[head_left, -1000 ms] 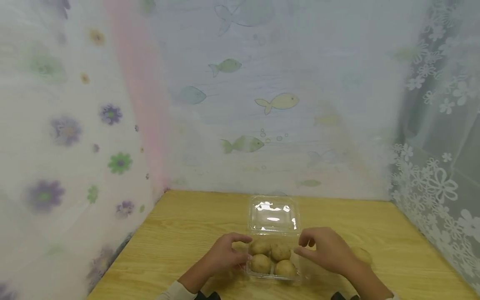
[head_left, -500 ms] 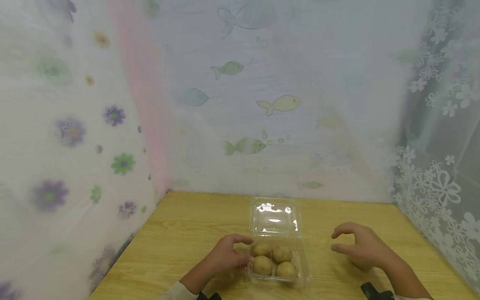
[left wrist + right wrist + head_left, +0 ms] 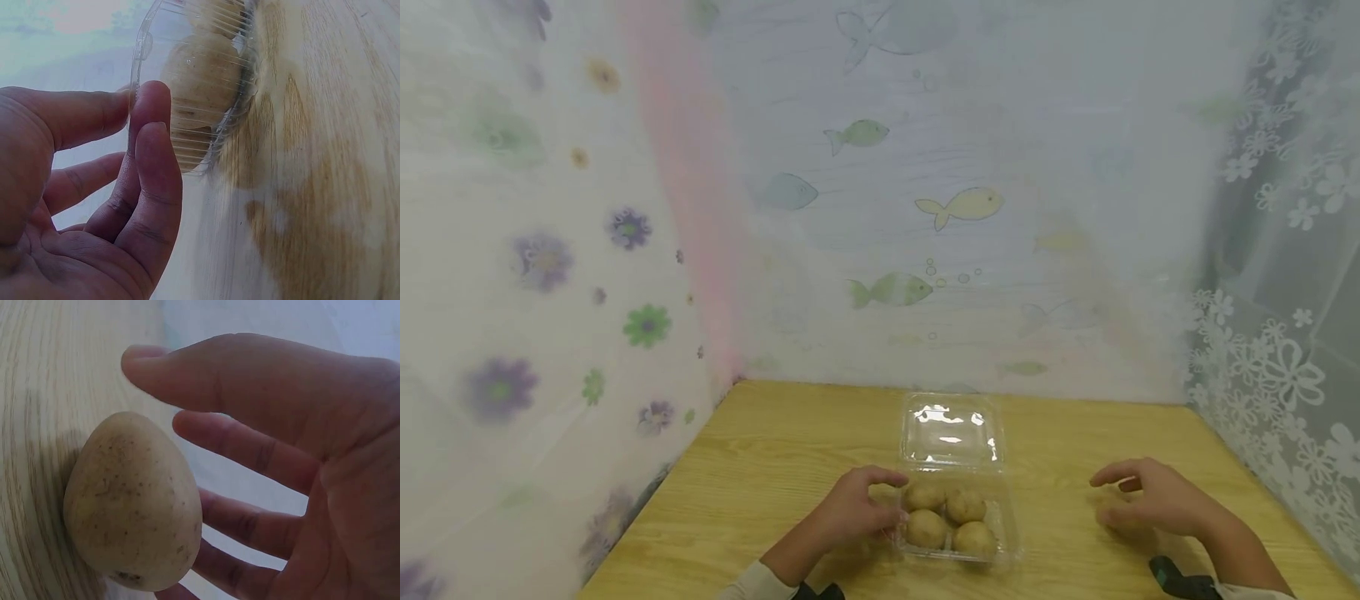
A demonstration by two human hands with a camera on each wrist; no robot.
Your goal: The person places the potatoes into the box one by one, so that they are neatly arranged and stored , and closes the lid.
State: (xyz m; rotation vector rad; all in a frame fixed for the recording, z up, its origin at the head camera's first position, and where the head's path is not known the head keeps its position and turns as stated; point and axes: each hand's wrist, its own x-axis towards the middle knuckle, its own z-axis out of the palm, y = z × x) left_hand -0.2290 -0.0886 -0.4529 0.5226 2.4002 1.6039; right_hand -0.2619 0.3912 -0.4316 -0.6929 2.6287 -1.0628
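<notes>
A clear plastic clamshell container (image 3: 1011, 533) stands on the table with its lid (image 3: 951, 429) folded back. Inside sit several potatoes (image 3: 925, 529). At the container's left side, my left hand (image 3: 853, 504) pinches the rim between thumb and fingers, close against the ribbed wall (image 3: 206, 134) in the left wrist view. Off to the right, my right hand (image 3: 1161, 500) hovers around a loose potato (image 3: 134, 503) lying on the table. Its thumb stays apart from the potato and the fingers reach loosely behind it. In the head view that hand mostly hides this potato.
The wood-grain table (image 3: 775, 442) runs back to a hanging sheet (image 3: 970, 333) printed with fish. A flowered sheet (image 3: 572, 275) closes the left side, and a sheer curtain with white flowers (image 3: 1292, 375) hangs at the right.
My right hand has moved from the container's right edge out to the right, over the loose potato. The left hand stays at the container's rim.
</notes>
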